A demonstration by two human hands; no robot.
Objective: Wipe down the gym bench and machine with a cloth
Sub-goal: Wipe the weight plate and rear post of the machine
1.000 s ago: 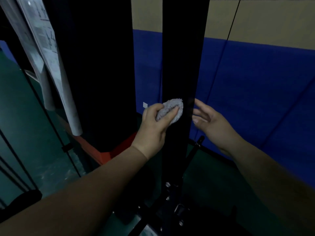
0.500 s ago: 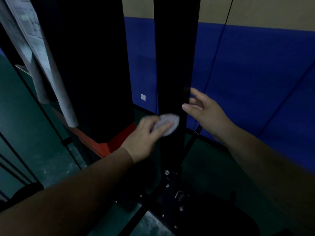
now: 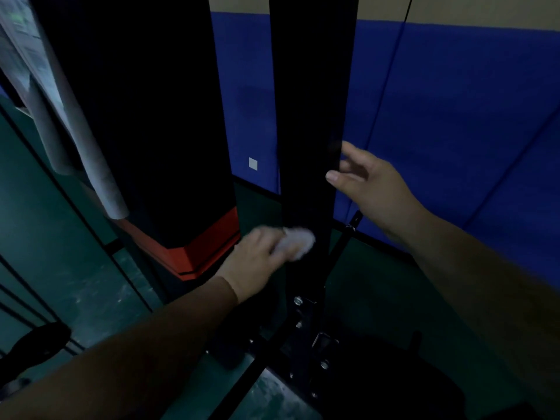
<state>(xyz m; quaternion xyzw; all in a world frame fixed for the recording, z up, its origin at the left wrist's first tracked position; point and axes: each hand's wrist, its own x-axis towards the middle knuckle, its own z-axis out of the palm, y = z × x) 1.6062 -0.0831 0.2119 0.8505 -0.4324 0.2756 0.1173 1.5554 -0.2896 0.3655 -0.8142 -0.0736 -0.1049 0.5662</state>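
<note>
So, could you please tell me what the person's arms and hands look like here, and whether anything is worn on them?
Both forearms are bare as far as the view reaches: no sleeves, gloves, watch or bands show. The left hand is motion-blurred; the right hand is sharper, with a short, plain thumbnail. No rings or markings are visible in the dim light.

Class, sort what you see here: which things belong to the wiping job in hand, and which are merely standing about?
Part of the job:
- cloth, blurred, against the post
- left hand holding it
- black upright post of the machine
- right hand at the post's edge

Standing about:
- black column with orange base
- printed sheets
- blue wall padding
- thin cables
</note>
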